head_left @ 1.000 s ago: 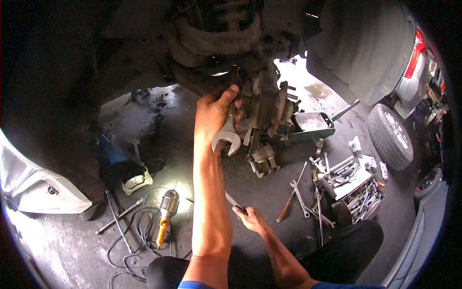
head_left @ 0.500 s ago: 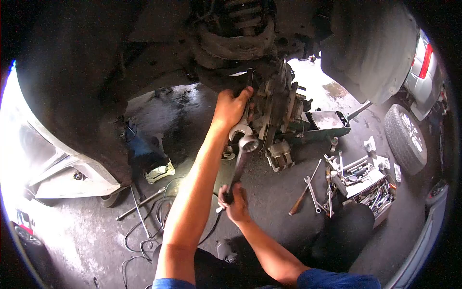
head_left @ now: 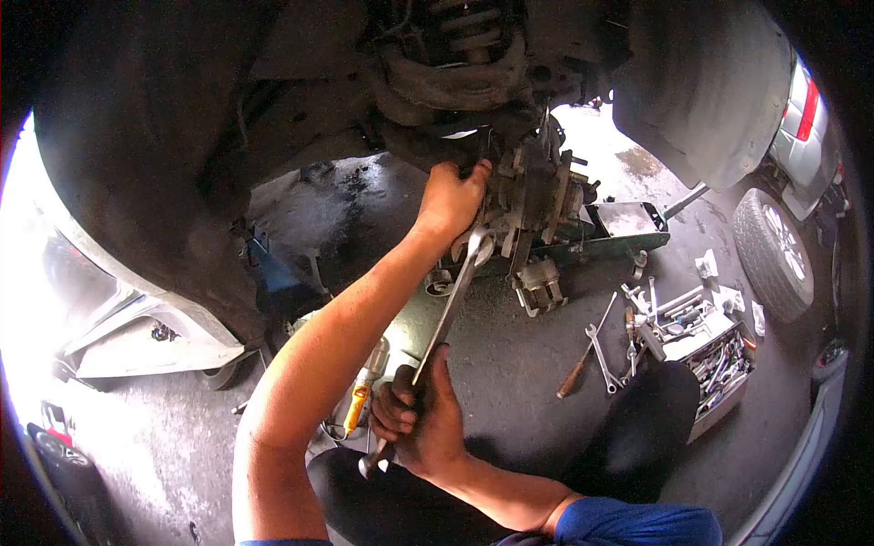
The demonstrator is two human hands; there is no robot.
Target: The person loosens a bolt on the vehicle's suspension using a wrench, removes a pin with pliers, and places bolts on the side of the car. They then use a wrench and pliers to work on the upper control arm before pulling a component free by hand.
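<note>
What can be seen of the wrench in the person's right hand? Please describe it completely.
The wrench is long and slim and looks like steel, with a greyish, shiny shaft and a wider head. It slants, head upward and toward the picture's right. The right hand is closed around its lower part, and the other end sticks out below the fist. The head overlaps metal below the left hand; contact cannot be judged.

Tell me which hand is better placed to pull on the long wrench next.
Likely the right: the right hand is closed around the lower part of the long wrench. The left hand is up at the metal assembly, beyond the wrench's upper end.
</note>
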